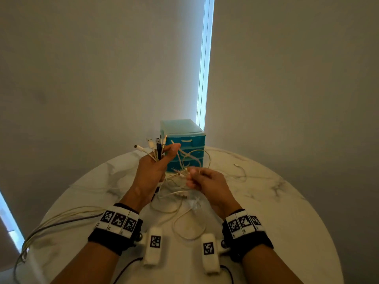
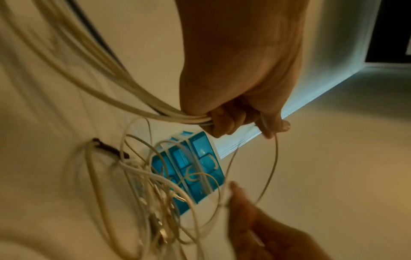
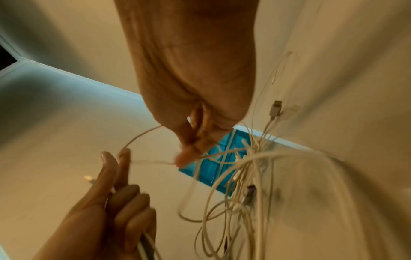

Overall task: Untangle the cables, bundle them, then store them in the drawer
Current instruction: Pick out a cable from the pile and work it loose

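Observation:
My left hand is raised above the round marble table and grips a bunch of white cables and one dark cable; their USB plugs fan out above the fist. The long ends trail off the table's left edge. My right hand pinches a thin white cable that loops over to the left thumb. A tangle of white cables hangs and lies between both hands. Behind them stands the blue drawer unit, its drawers closed.
One loose white cable lies on the table to the right of the drawer unit. A dark cable tie lies by the tangle. Plain walls and a bright window strip are behind the table.

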`<state>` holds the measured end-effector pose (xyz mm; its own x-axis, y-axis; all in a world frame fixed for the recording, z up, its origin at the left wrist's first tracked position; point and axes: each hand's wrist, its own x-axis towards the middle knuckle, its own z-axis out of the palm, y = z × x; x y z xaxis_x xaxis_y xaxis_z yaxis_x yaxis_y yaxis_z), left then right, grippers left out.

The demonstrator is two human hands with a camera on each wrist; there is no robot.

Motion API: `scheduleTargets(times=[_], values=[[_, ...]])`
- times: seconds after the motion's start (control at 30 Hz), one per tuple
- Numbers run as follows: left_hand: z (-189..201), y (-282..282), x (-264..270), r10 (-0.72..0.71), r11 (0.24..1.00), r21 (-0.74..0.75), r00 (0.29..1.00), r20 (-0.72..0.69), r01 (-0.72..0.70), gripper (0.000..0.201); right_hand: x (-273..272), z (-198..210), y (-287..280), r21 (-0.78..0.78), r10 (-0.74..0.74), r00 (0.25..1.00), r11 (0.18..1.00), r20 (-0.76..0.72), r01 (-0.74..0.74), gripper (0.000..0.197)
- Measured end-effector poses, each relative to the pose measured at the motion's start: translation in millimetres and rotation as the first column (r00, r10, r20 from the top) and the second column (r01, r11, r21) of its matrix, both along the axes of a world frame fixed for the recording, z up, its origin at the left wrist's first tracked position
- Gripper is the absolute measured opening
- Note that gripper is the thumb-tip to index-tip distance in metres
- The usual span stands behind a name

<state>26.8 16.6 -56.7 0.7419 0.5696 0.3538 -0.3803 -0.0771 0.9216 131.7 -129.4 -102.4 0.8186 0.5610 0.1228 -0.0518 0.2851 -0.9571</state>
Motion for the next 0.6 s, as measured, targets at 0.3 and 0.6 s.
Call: scheduleTargets(times=[0.3,0.6], values=[[-13,10,1,-0.053,0.963,0.241,0.961,-0.273,0.122,0.023,5,20,-10,0.408,0.076,0.984,0.913,-0.160,-0.004,0.030],[0,29,-9,-0.427,0.904,-0.061,0.902,-0.068,0.423,0.026,-22,4,19,-0.001,0.316,0.944,0.948,-0.091,-0.317,0.048]])
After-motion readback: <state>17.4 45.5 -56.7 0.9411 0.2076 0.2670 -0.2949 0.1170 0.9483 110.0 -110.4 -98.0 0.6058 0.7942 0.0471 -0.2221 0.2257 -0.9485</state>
